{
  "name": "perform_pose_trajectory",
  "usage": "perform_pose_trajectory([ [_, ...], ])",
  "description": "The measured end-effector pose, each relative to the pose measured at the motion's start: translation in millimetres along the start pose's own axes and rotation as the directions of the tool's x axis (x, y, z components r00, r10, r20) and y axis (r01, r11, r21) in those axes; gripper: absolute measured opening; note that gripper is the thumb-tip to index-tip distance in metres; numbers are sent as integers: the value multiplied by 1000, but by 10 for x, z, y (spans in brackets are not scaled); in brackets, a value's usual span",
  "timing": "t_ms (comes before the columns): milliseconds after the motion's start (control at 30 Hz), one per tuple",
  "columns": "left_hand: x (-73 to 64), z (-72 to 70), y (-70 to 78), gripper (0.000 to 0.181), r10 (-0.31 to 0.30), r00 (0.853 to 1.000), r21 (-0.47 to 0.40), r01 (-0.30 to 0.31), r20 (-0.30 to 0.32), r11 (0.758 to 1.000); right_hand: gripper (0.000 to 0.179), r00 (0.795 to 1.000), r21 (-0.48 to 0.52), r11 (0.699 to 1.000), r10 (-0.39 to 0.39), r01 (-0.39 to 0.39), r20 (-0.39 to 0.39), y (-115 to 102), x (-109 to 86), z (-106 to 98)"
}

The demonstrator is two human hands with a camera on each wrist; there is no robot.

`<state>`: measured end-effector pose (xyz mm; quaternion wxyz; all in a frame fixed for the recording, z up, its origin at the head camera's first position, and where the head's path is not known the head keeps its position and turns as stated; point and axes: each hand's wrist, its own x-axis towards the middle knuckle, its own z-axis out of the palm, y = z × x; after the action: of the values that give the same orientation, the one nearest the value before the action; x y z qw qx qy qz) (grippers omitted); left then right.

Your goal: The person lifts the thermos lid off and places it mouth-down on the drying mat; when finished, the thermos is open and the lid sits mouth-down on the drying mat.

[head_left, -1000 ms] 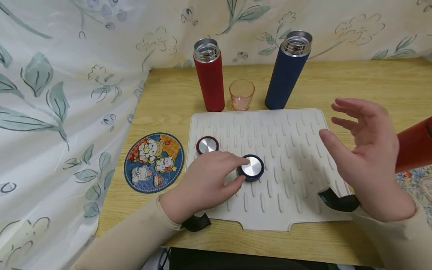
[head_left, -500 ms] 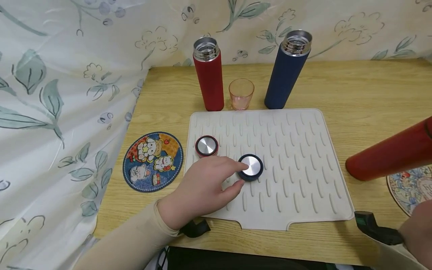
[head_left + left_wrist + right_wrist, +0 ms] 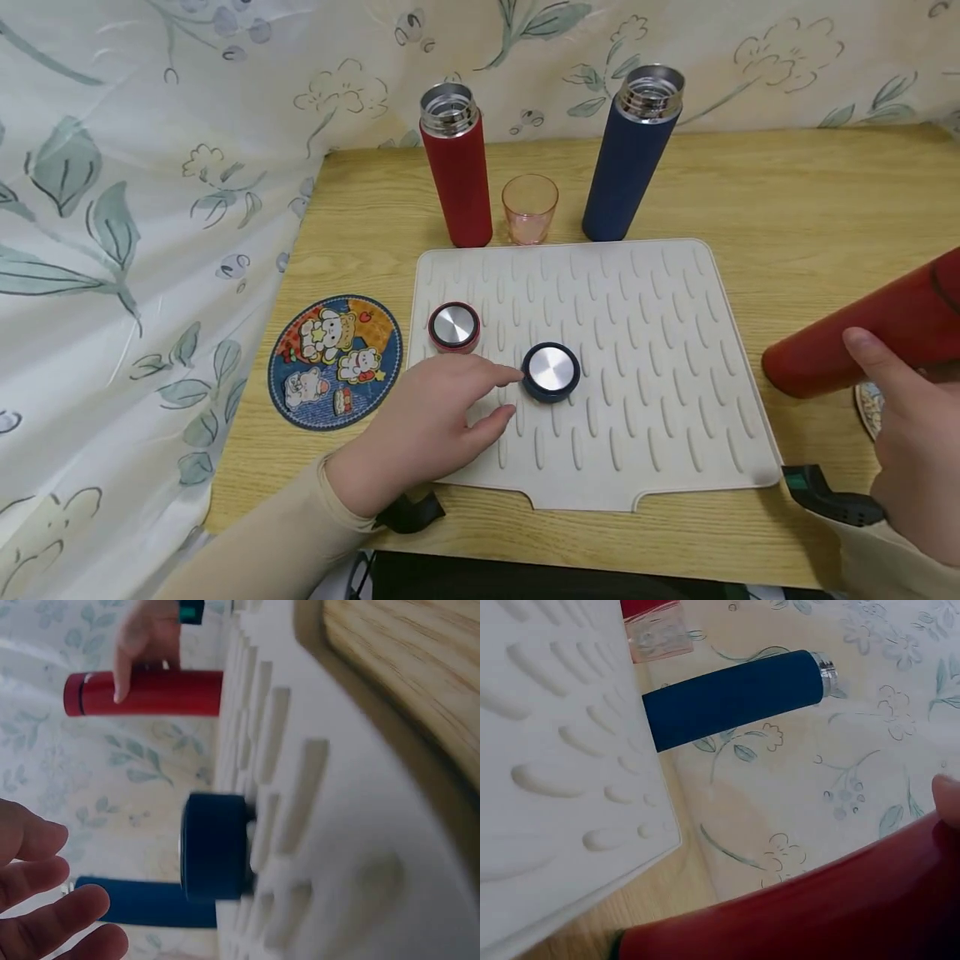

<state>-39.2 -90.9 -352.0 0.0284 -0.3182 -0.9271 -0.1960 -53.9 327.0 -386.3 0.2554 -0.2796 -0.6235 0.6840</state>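
My left hand hovers over the white ridged mat, thumb and fingers loosely spread. Just past its fingertips a dark blue flask lid with a silver top lies on the mat; the left wrist view shows a gap between the fingers and this lid. A red-rimmed lid sits behind that hand. At the right, my right hand holds a capped red vacuum flask standing beside the mat. In the left wrist view its fingers wrap this flask near the cap.
Behind the mat stand a lidless red flask, a pinkish glass and a lidless blue flask. A round cartoon coaster lies at the left. Another coaster is partly hidden at the right. Floral cloth hangs behind.
My right hand dropped from its raised place over the mat's right side, went out to the right, and now holds the red flask. My left fingers have come off the blue lid.
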Motion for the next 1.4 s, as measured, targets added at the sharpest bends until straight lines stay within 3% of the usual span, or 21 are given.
perform_pose_trajectory([
  [133, -61, -79, -76, 34, -47, 999, 27, 47, 1, 999, 84, 999, -154, 988, -31, 27, -23, -88, -72, 89],
  [233, -62, -196, -122, 35, -34, 998, 53, 37, -43, 998, 89, 997, -336, 938, -83, 79, 4, -177, -177, 165],
  [333, -28, -356, -139, 36, -1, 995, 61, 7, -100, 998, 93, 981, -245, 952, -157, 182, 118, -259, -284, 253],
  [400, 12, -466, -131, 36, 28, 990, 55, -21, -136, 998, 96, 950, -237, 937, -200, 257, 240, -337, -362, 308],
  [467, 56, -579, -99, 34, 60, 984, 47, -52, -166, 998, 98, 904, -210, 923, -234, 323, 358, -409, -438, 364],
  [500, 80, -629, -84, 33, 80, 980, 46, -73, -183, 996, 99, 877, -239, 900, -244, 364, 414, -435, -478, 389],
  [567, 134, -724, -42, 32, 124, 969, 49, -116, -213, 992, 103, 812, -304, 822, -289, 482, 508, -457, -547, 436],
  [600, 162, -768, -19, 31, 146, 963, 50, -139, -228, 989, 103, 786, -302, 802, -302, 516, 540, -452, -574, 460],
  [767, 279, -935, 108, 32, 237, 928, 55, -231, -288, 971, 103, 614, -248, 660, -405, 709, 678, -387, -674, 577],
  [833, 315, -965, 151, 33, 264, 918, 56, -259, -297, 964, 103, 527, -213, 589, -432, 780, 732, -392, -707, 621],
  [933, 360, -967, 200, 37, 307, 907, 62, -303, -287, 951, 104, 420, -172, 504, -432, 846, 798, -420, -761, 681],
  [1000, 385, -945, 228, 41, 333, 906, 57, -330, -261, 942, 103, 359, -144, 462, -420, 875, 833, -437, -795, 718],
  [1100, 415, -906, 283, 51, 362, 913, 24, -364, -190, 931, 101, 293, -111, 421, -398, 900, 869, -454, -842, 770],
  [1267, 435, -847, 325, 67, 347, 938, -101, -347, -16, 932, 99, 199, -39, 370, -405, 928, 893, -454, -889, 828],
  [1400, 441, -819, 322, 72, 373, 924, -163, -357, 84, 920, 94, 140, 8, 325, -432, 946, 891, -444, -901, 854],
])
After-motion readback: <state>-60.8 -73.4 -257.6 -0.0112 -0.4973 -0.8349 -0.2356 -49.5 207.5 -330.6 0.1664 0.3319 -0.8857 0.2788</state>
